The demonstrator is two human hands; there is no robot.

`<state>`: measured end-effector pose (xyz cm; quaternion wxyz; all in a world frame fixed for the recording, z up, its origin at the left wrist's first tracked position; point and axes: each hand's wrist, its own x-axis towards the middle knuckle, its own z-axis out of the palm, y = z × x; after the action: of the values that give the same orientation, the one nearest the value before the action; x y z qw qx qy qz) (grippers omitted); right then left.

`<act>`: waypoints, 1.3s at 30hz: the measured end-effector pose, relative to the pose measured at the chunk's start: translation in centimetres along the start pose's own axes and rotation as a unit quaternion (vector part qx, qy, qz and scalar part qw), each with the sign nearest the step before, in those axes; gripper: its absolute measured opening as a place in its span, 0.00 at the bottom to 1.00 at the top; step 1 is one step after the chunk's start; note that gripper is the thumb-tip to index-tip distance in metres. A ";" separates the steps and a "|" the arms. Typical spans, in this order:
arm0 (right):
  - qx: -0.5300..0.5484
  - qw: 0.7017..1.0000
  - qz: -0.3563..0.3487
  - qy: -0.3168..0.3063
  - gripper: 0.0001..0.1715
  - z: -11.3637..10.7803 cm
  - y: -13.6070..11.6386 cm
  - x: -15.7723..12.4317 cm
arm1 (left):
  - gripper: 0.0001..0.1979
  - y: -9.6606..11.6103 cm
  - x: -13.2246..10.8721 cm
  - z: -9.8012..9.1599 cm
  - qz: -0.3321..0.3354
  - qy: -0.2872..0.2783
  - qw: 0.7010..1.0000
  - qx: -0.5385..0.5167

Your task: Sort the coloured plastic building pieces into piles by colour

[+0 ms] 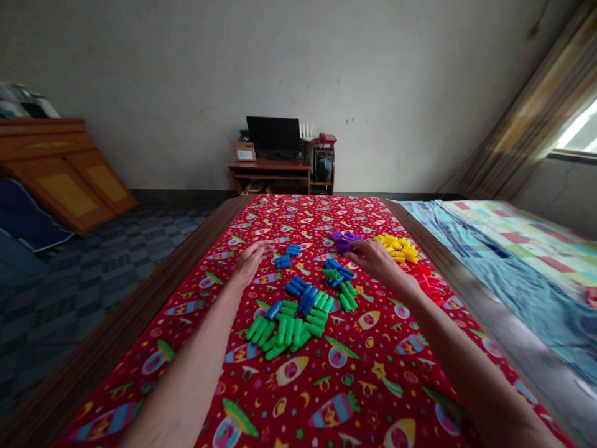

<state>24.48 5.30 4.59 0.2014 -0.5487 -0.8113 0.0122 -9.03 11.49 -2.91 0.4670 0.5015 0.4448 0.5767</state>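
Over the left part of the red patterned cloth, my left hand (252,258) is open, its fingers stretched toward two small groups of blue plastic building blocks (283,262). It does not touch them. My right hand (374,259) is at the purple plastic building blocks (346,239), its fingertips closed around the near purple block. Blue and green blocks (333,274) lie between the hands, with more green blocks (289,330) in a loose heap closer to me. Yellow blocks (398,247) lie just beyond my right hand. Red blocks (426,283) are partly hidden by my right forearm.
The cloth (326,386) covers a long table with dark wooden edges (186,261). A bed (527,249) stands along the right side. Against the far wall is a desk (270,167) with a monitor (273,134) and a red telephone (326,138). A wooden cabinet (69,174) is at the left.
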 end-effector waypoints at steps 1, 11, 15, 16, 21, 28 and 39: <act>-0.007 0.999 0.027 0.036 0.16 0.2 0.9 1.4 | 0.16 0.0 0.0 0.0 -0.001 0.002 1.000 -0.001; -0.028 0.990 0.139 0.028 0.17 3.9 3.6 6.8 | 0.15 -0.4 0.2 -0.1 0.001 -0.001 1.000 0.001; 0.003 0.987 0.095 0.133 0.16 4.4 3.1 6.0 | 0.18 -0.7 0.3 -0.5 0.002 -0.010 1.000 0.019; 0.016 0.987 0.072 0.144 0.17 4.5 2.8 5.4 | 0.19 -0.7 0.4 -0.6 0.004 -0.012 0.999 0.030; 0.126 0.985 -0.065 0.096 0.25 6.1 1.0 0.8 | 0.25 -1.1 0.5 0.7 0.095 -0.029 0.983 0.155; 0.171 0.982 -0.079 0.010 0.28 9.7 -2.5 -1.1 | 0.17 -0.9 -0.9 6.4 0.158 -0.227 0.920 0.279; 0.246 0.958 -0.137 -0.059 0.27 7.9 -6.7 -5.1 | 0.19 3.1 -6.3 4.2 0.086 -0.295 0.915 0.260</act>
<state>17.52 -0.32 -2.64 0.2814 -0.3644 -0.8609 0.2164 -4.81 4.96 -0.48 0.3787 0.7890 0.3758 0.3046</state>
